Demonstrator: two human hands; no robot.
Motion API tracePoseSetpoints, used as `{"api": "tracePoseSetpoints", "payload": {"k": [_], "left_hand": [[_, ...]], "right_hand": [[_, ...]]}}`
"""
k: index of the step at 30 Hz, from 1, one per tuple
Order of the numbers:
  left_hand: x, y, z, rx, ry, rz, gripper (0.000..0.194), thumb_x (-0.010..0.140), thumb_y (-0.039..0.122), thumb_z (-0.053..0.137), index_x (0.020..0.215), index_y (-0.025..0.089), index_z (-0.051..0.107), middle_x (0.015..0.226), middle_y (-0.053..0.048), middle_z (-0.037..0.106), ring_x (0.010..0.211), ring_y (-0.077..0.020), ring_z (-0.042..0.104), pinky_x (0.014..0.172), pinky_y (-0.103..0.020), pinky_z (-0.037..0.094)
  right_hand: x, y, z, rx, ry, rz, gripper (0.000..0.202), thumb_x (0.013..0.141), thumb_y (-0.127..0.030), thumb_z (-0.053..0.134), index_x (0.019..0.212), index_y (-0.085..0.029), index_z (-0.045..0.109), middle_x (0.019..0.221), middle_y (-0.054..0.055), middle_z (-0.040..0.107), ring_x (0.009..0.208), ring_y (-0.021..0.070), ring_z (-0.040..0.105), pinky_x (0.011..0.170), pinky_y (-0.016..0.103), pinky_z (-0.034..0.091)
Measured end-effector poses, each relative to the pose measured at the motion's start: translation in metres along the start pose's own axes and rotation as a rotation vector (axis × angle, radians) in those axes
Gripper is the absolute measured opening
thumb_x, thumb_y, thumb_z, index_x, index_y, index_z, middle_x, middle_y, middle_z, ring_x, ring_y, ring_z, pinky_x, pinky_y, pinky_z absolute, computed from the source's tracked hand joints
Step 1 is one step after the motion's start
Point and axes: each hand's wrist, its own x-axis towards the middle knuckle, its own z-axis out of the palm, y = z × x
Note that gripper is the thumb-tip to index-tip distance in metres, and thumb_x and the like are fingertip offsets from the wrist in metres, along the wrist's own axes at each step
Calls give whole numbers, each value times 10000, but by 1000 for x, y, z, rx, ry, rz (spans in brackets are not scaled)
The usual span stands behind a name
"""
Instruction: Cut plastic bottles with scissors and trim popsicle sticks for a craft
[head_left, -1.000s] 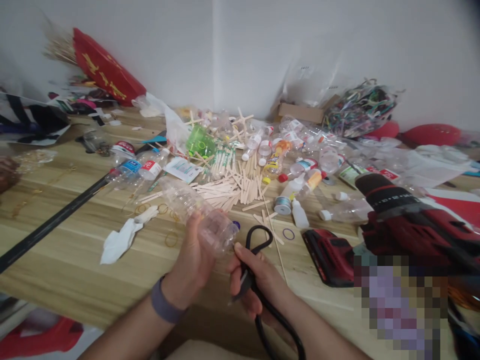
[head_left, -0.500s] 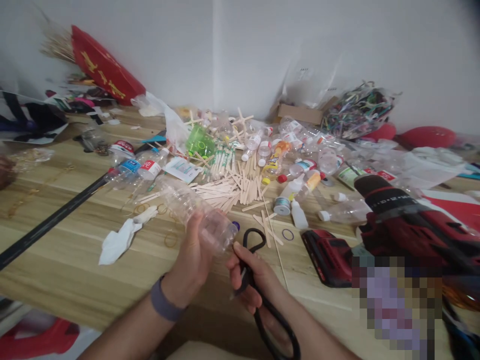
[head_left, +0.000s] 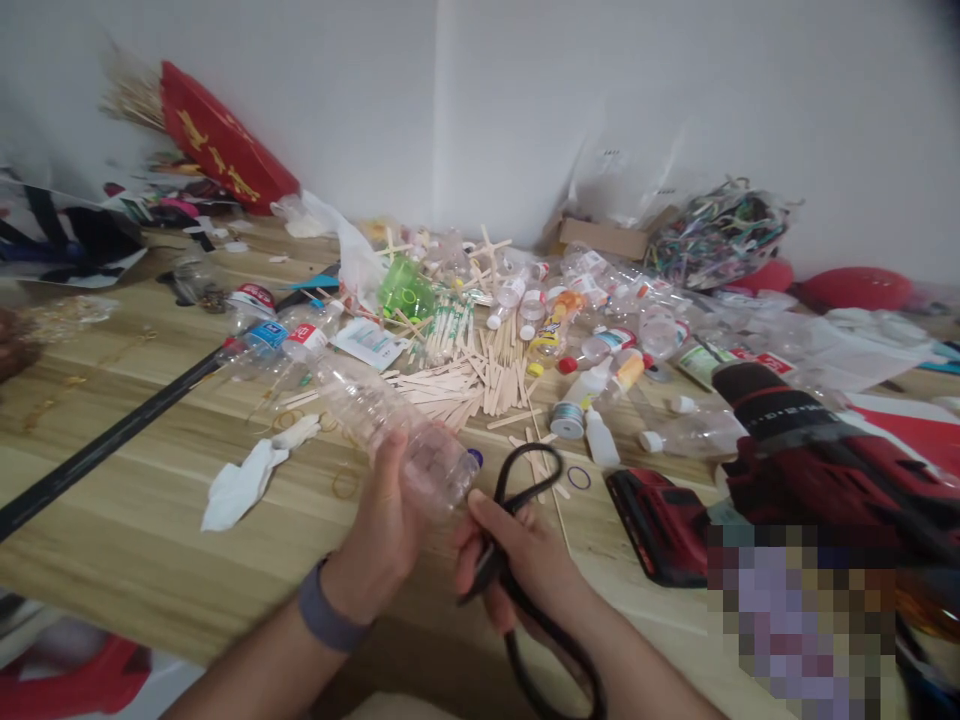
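A clear plastic bottle (head_left: pixel 431 465) lies slanted in my left hand (head_left: pixel 386 535), whose fingers wrap around its lower part. My right hand (head_left: pixel 517 555) grips black-handled scissors (head_left: pixel 551 640) by the middle, one handle loop pointing up and the other down toward my forearm. The scissor blades are mostly hidden by my fingers. My right fingertips are close to the bottle's end; whether they touch it cannot be made out. Behind the bottle is a pile of wooden sticks (head_left: pixel 442 390).
A red and black drill (head_left: pixel 825 440) and its battery (head_left: pixel 656 525) lie at the right. Several bottles, a green cup (head_left: pixel 403 290) and a small white bottle (head_left: pixel 601 438) are farther back. A black bar (head_left: pixel 120 435) and crumpled white tissue (head_left: pixel 240 485) lie left.
The scissors have turned in my right hand, their upper loop shifting right and up. My left hand still holds the bottle, almost unmoved. The view has shifted slightly.
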Motion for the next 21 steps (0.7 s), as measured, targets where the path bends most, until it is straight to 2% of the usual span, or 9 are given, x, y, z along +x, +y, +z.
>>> {"api": "tracePoseSetpoints", "payload": {"k": [2,3,4,6,9,12,15,18,21], "left_hand": [[-1,3,0,22,-29,0,431,701,577,745,819,164,710,768,-24,722,701,-167,651,670,-266,515],[-1,4,0,26,-29,-7,433,707,584,735,821,166,713,775,-25,725,706,-170,653,674,-270,516],[-1,4,0,22,-18,-14,427,713,586,727,816,171,712,776,-25,726,711,-172,654,675,-273,517],[-1,2,-1,1,7,-16,388,725,559,725,816,182,703,791,-20,725,737,-175,661,693,-277,522],[1,-5,-3,-6,39,12,342,735,506,740,835,186,674,807,-8,707,757,-163,655,721,-276,521],[3,-12,-7,28,62,52,337,728,479,750,859,182,658,810,-1,688,754,-154,641,730,-272,516],[4,-12,-10,35,61,85,365,684,480,776,874,189,663,831,-9,701,774,-168,650,731,-276,521],[1,-7,-9,56,0,109,428,642,537,790,848,179,678,792,-15,707,699,-169,643,675,-273,513],[-3,1,-7,56,-81,-11,447,663,588,751,836,180,696,768,-14,706,639,-170,634,632,-275,492]], "right_hand": [[1,-1,7,376,-103,169,683,814,-815,295,734,-188,554,474,-24,529,242,69,271,275,235,306],[0,-2,8,445,-127,201,689,796,-827,312,738,-184,555,472,-24,528,242,69,271,269,234,301],[-1,-3,8,356,-98,171,688,836,-798,273,751,-180,562,479,-15,543,247,76,299,274,231,301],[-5,-4,3,-71,26,16,648,949,-661,200,794,-170,592,555,40,622,320,111,453,329,231,347],[-10,-6,-11,-591,178,-190,430,984,-438,354,817,-152,628,738,146,704,598,184,642,503,262,426],[-8,-4,-23,-621,136,-231,329,948,-354,439,837,-124,645,840,215,704,748,237,661,589,300,441],[-2,1,-21,-562,70,-217,493,992,-476,326,774,-148,623,738,155,698,592,192,633,507,281,443],[1,4,-4,-181,-17,-78,668,975,-634,154,760,-173,587,540,27,613,314,104,427,337,239,371],[0,4,12,513,-83,149,653,782,-825,409,732,-190,554,425,-77,474,235,53,205,253,217,282]]}}
